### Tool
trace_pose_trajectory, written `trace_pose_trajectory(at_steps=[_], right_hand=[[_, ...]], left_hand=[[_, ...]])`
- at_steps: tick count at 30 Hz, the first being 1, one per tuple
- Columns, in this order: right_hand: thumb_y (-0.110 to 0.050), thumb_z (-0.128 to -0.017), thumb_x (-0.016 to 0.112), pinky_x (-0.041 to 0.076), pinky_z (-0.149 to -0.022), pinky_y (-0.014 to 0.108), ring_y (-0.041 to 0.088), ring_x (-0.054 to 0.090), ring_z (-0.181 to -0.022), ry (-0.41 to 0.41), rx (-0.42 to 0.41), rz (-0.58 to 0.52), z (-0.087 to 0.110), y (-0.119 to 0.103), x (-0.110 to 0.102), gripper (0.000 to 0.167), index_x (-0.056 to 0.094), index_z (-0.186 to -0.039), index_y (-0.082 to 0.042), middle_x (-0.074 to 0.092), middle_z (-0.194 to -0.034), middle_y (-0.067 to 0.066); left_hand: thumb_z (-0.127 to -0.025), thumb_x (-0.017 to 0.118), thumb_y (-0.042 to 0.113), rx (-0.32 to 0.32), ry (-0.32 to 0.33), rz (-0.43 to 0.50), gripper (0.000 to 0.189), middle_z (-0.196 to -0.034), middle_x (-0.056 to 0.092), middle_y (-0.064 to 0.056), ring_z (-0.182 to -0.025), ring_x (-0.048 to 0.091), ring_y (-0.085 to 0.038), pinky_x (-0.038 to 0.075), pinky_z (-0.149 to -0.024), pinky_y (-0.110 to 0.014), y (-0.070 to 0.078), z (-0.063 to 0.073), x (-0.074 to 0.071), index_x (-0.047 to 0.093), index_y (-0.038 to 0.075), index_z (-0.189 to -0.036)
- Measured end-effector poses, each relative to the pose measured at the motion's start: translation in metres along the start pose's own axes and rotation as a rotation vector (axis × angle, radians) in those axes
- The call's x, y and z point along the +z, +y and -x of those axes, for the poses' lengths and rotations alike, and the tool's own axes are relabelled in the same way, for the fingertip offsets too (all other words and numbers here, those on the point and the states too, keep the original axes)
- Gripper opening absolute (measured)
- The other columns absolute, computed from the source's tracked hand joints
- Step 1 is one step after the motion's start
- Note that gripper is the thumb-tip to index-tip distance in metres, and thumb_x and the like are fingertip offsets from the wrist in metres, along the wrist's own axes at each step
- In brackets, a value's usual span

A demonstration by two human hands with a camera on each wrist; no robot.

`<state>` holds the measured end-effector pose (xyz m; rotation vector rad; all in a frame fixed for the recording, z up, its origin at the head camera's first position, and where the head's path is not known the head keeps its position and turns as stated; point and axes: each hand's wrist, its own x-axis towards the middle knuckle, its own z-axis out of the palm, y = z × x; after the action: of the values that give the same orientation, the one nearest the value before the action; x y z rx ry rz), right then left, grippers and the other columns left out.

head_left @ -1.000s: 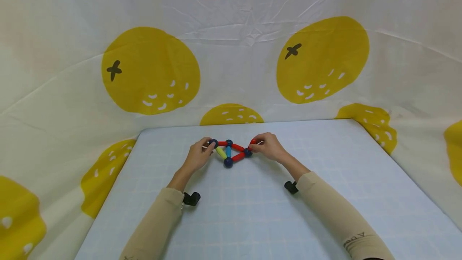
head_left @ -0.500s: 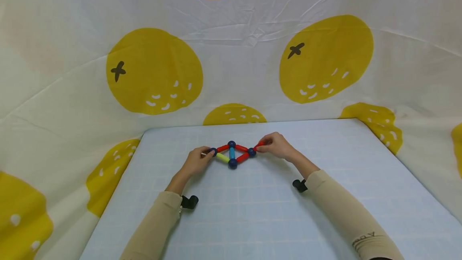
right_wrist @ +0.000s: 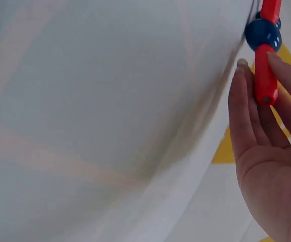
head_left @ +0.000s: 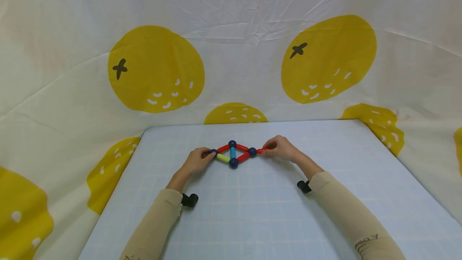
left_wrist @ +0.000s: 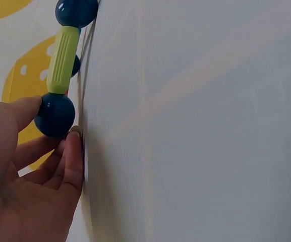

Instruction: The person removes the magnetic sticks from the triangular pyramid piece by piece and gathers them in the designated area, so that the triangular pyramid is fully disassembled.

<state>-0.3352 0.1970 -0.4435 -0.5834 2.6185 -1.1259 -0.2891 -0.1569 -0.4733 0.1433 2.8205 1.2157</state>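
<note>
On the table a flat diamond of magnetic rods and dark blue balls lies between my hands. My left hand (head_left: 196,161) holds the left corner ball (left_wrist: 54,116) between thumb and fingers. From that ball run a yellow-green rod (left_wrist: 63,60) and a red rod (head_left: 223,148). A blue rod (head_left: 232,153) joins the far ball (head_left: 232,143) to the near ball (head_left: 234,163). Two more red rods meet at the right corner ball (head_left: 252,152). My right hand (head_left: 282,149) pinches another red rod (right_wrist: 266,75), whose inner end touches that right ball.
The table (head_left: 238,220) has a pale blue checked cover. Behind it and at the sides hangs a white cloth (head_left: 238,63) with yellow fruit prints. A black wrist camera (head_left: 189,200) sits at the left wrist and another black camera (head_left: 304,186) at the right.
The red rod in my right hand has swung from pointing upward to lying outward to the right. My left hand and its ball have come slightly nearer, and the diamond looks more even.
</note>
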Motion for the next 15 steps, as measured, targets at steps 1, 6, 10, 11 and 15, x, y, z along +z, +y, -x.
trace_pose_trajectory(at_steps=[1, 6, 10, 11, 15], right_hand=[[-0.016, -0.092, 0.078, 0.052, -0.083, 0.033, 0.022, 0.06, -0.092, -0.005, -0.007, 0.011, -0.0004, 0.0014, 0.0004, 0.021, 0.077, -0.109, -0.003, 0.074, -0.103, 0.007], [-0.015, -0.091, 0.079, 0.052, -0.085, 0.034, 0.021, 0.061, -0.092, -0.02, -0.016, 0.048, -0.003, 0.0053, 0.0018, 0.021, 0.078, -0.109, -0.005, 0.074, -0.104, 0.005], [-0.013, -0.09, 0.079, 0.052, -0.087, 0.036, 0.022, 0.061, -0.094, -0.021, -0.015, 0.062, -0.0043, 0.0054, 0.0017, 0.021, 0.077, -0.11, -0.006, 0.073, -0.105, 0.005], [-0.013, -0.091, 0.079, 0.052, -0.087, 0.037, 0.023, 0.061, -0.094, -0.023, -0.017, 0.063, -0.0042, 0.0051, 0.0017, 0.021, 0.077, -0.11, -0.005, 0.073, -0.105, 0.006], [-0.012, -0.092, 0.077, 0.052, -0.088, 0.038, 0.022, 0.061, -0.094, -0.033, -0.015, 0.061, -0.0025, 0.0037, 0.0019, 0.023, 0.076, -0.112, -0.003, 0.073, -0.107, 0.008]], left_hand=[[-0.104, 0.061, 0.035, -0.008, -0.004, 0.001, 0.043, -0.117, 0.068, -0.015, -0.103, 0.06, -0.027, 0.05, -0.095, -0.046, -0.0004, -0.0003, -0.0002, 0.066, 0.0, -0.128], [-0.103, 0.061, 0.036, -0.027, -0.021, 0.01, 0.045, -0.119, 0.067, -0.014, -0.105, 0.059, -0.027, 0.049, -0.097, -0.046, -0.0017, -0.0016, -0.0016, 0.065, 0.002, -0.132], [-0.104, 0.06, 0.035, -0.011, -0.035, 0.024, 0.044, -0.119, 0.066, -0.015, -0.106, 0.059, -0.028, 0.049, -0.098, -0.047, -0.002, -0.0023, -0.0026, 0.063, 0.002, -0.134], [-0.104, 0.06, 0.035, -0.009, -0.036, 0.024, 0.044, -0.119, 0.066, -0.014, -0.105, 0.059, -0.027, 0.049, -0.098, -0.047, -0.0021, -0.0025, -0.0026, 0.062, 0.002, -0.134], [-0.104, 0.06, 0.034, -0.013, -0.042, 0.02, 0.042, -0.119, 0.066, -0.013, -0.105, 0.059, -0.027, 0.048, -0.098, -0.047, -0.0032, -0.0033, -0.0018, 0.063, 0.003, -0.134]])
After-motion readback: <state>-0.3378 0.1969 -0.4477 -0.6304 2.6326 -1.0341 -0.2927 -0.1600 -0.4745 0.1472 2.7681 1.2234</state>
